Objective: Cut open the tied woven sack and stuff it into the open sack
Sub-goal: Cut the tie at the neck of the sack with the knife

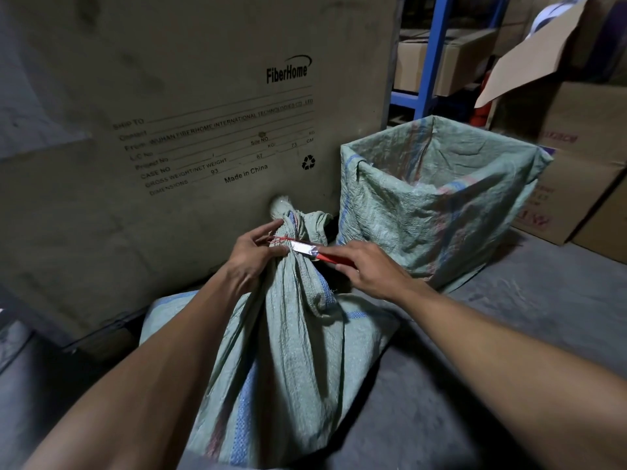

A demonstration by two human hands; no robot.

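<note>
A green woven sack [291, 351] lies on the floor in the middle, its neck bunched and bound by a red string [283, 238]. My left hand [252, 257] grips the neck just below the tie. My right hand [368, 269] holds a red-handled knife [310, 250]. The blade lies flat across the neck at the string. To the right stands a second green woven sack [441, 212], upright with its mouth wide open.
A large FiberHome cardboard box [169, 130] stands right behind the tied sack. More cardboard boxes [576, 184] sit behind and right of the open sack. Blue shelving [429, 62] holds boxes at the back. The floor [475, 368] is grey concrete.
</note>
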